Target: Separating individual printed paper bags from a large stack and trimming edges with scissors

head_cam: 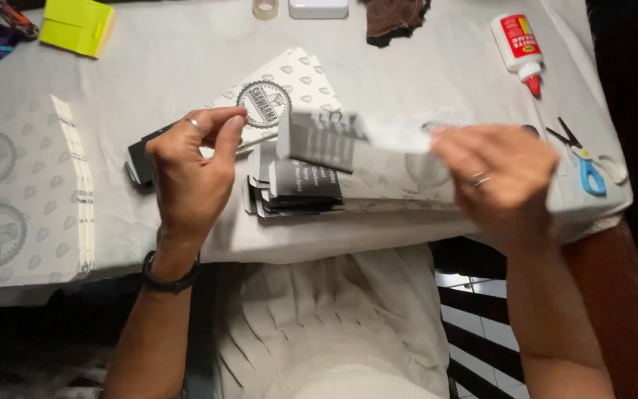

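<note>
Right hand (pixel 500 174) pinches grey card (pixel 326 140) above stack (pixel 293 192).

Home craft table: grey paper-covered tabletop (pixel 186 59); white red-capped glue bottle (pixel 518 43) at 1 o'clock, blue-handled scissors (pixel 583 162) at 3, clear tape roll (pixel 265 7) at 12.

Left hand (pixel 190 174) fingers pinched; right hand (pixel 500 181) raised, fingers curled closed.

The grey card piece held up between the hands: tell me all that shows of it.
The grey card piece looks like thin printed cardboard, folded, with pale lettering, and is blurred. It is held above the table, over a stack of similar flat pieces. The right hand pinches its white end; the left hand is beside it, contact unclear.
</note>
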